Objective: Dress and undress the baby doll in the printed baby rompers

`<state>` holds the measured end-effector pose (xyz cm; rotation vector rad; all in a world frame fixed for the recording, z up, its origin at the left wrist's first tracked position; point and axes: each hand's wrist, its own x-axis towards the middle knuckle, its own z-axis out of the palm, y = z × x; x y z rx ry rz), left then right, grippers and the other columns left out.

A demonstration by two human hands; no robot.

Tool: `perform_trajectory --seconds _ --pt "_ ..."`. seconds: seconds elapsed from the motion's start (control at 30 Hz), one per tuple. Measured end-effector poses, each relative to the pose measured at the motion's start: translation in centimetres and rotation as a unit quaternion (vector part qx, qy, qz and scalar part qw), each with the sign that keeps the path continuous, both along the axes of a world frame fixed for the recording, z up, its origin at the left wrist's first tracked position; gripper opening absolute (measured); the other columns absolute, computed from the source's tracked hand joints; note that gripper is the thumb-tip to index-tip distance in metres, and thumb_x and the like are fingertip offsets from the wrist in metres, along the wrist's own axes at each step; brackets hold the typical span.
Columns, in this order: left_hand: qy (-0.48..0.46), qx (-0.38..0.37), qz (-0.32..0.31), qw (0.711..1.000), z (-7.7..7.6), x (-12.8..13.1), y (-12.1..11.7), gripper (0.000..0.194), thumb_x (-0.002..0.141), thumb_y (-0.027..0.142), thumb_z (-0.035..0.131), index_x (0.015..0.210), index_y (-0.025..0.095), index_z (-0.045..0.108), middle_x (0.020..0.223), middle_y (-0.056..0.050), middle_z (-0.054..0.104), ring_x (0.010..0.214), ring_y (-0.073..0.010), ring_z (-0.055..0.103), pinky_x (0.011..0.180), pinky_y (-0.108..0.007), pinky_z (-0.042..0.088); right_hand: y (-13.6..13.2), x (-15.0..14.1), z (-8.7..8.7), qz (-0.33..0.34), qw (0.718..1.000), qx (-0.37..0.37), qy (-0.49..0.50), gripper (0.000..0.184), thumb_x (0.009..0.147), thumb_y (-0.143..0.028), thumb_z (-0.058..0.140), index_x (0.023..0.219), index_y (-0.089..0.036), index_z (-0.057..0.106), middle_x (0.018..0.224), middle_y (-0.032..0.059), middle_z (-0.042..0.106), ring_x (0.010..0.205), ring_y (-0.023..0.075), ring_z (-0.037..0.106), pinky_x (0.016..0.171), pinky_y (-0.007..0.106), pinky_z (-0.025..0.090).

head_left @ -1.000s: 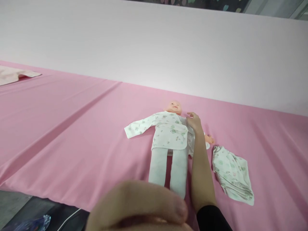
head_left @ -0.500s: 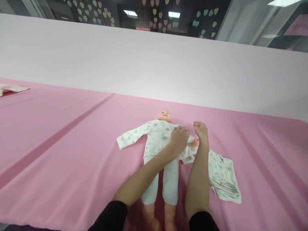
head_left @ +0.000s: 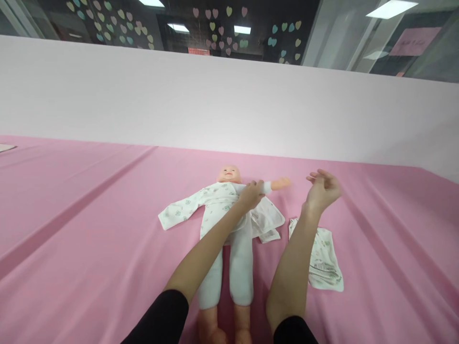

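A baby doll (head_left: 211,222) lies on its back, head toward the wall, in a white patterned shirt (head_left: 215,200) over its white cloth body. One shirt sleeve (head_left: 179,214) stretches out to the left. My left hand (head_left: 252,195) is closed around the upper part of the doll's arm on the right; that bare arm (head_left: 281,183) points out past my fingers. Below it, the loose side of the shirt (head_left: 267,220) lies spread on the sheet. My right hand (head_left: 323,188) is raised to the right of the doll's hand, apart from it, fingers loosely bent and holding nothing.
Folded patterned cloth (head_left: 326,263) lies to the right, partly behind my right forearm. A pink sheet (head_left: 89,229) covers the table, with raised creases. A white wall (head_left: 215,105) runs along the back, glass above it. Another cloth's edge (head_left: 6,147) shows at far left.
The doll's arm on the right has come up and straightened outward, clear of the shirt. My left hand has closed on it. My right hand has moved right, away from the doll.
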<state>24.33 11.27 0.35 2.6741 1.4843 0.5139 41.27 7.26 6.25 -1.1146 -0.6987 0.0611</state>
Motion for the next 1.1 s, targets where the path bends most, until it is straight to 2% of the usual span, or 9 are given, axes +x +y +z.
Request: perform_trajectory --seconds 0.13,0.23,0.3,0.4,0.5,0.63,0.73,0.87,1.1 --pt "-0.257 -0.028 0.025 0.966 1.0 -2.8 0.4 0.050 0.084 0.028 0.048 0.131 0.018 0.032 0.111 -0.010 0.055 0.101 -0.0234 0.053 0.083 -0.033 0.042 0.3 -0.3 0.4 -0.089 0.996 0.018 0.013 0.023 0.077 -0.021 0.033 0.089 -0.018 0.053 0.077 0.0033 0.056 0.068 0.0143 0.060 0.064 0.030 0.052" --pt "-0.344 -0.031 0.001 0.938 1.3 -3.7 0.4 0.055 0.081 0.025 0.049 0.133 0.021 0.033 0.113 -0.007 0.056 0.102 -0.0231 0.051 0.085 -0.034 0.041 2.5 -2.8 -1.7 0.011 0.984 -0.170 -0.044 0.033 0.080 -0.021 0.027 0.102 -0.014 0.052 0.086 0.0069 0.060 0.079 0.0161 0.061 0.073 0.030 0.050" --pt "-0.365 -0.027 -0.009 0.931 1.4 -3.9 0.3 0.060 0.080 0.023 0.050 0.137 0.021 0.031 0.116 -0.007 0.056 0.103 -0.0228 0.051 0.087 -0.035 0.040 4.0 -5.7 -4.0 0.136 0.907 -0.368 -0.152 0.038 0.081 -0.024 0.033 0.115 -0.013 0.048 0.102 0.0109 0.060 0.099 0.0196 0.056 0.086 0.034 0.044" --pt "-0.354 -0.034 -0.007 0.935 1.6 -3.9 0.0 0.068 0.081 0.023 0.049 0.142 0.022 0.020 0.115 -0.006 0.057 0.101 -0.0215 0.051 0.087 -0.033 0.039 5.1 -10.1 -7.7 0.185 0.853 -0.448 -0.195 0.053 0.070 -0.025 0.057 0.119 -0.008 0.047 0.123 0.0223 0.050 0.120 0.0343 0.039 0.095 0.051 0.033" --pt "-0.313 -0.030 -0.002 0.949 1.9 -3.8 -0.4 0.070 0.084 0.024 0.046 0.144 0.023 0.011 0.113 -0.006 0.057 0.096 -0.0205 0.052 0.083 -0.032 0.040 4.9 -12.0 -10.0 0.168 0.832 -0.480 -0.221 0.055 0.069 -0.019 0.056 0.121 -0.005 0.045 0.128 0.0296 0.041 0.126 0.0413 0.027 0.093 0.063 0.024" --pt "-0.237 0.006 0.005 0.971 2.0 -3.7 -0.8 0.064 0.088 0.025 0.040 0.144 0.025 0.010 0.112 -0.008 0.055 0.096 -0.0217 0.053 0.080 -0.031 0.041 5.0 -10.2 -10.8 0.170 0.858 -0.456 -0.166 0.029 0.065 -0.011 0.054 0.093 -0.010 0.060 0.098 0.0192 0.061 0.110 0.0363 0.047 0.091 0.059 0.029" --pt "-0.179 0.006 0.022 0.984 2.1 -3.5 -0.8 0.062 0.089 0.026 0.039 0.144 0.027 0.009 0.107 -0.008 0.053 0.088 -0.0206 0.055 0.076 -0.029 0.041 5.3 -7.4 -10.3 0.184 0.883 -0.421 -0.098 0.014 0.059 -0.014 0.056 0.071 -0.012 0.062 0.068 0.0068 0.061 0.087 0.0281 0.058 0.084 0.045 0.041" --pt "-0.070 0.012 0.039 0.997 2.1 -3.0 -0.6 0.058 0.091 0.024 0.033 0.144 0.031 0.011 0.098 -0.007 0.050 0.072 -0.0168 0.055 0.066 -0.026 0.041 5.6 -4.3 -9.1 0.165 0.922 -0.351 -0.013 0.027 0.061 -0.022 0.051 0.082 -0.011 0.064 0.063 0.0011 0.060 0.068 0.0184 0.059 0.063 0.028 0.048" --pt "0.113 0.050 0.039 0.991 1.4 -2.7 -1.2 0.053 0.091 0.031 0.036 0.141 0.038 0.020 0.096 -0.010 0.050 0.077 -0.0189 0.055 0.067 -0.026 0.042 5.8 -3.5 -7.7 0.128 0.956 -0.250 0.080 0.043 0.053 -0.017 0.048 0.092 -0.009 0.065 0.064 0.0002 0.058 0.056 0.0133 0.053 0.051 0.022 0.045"
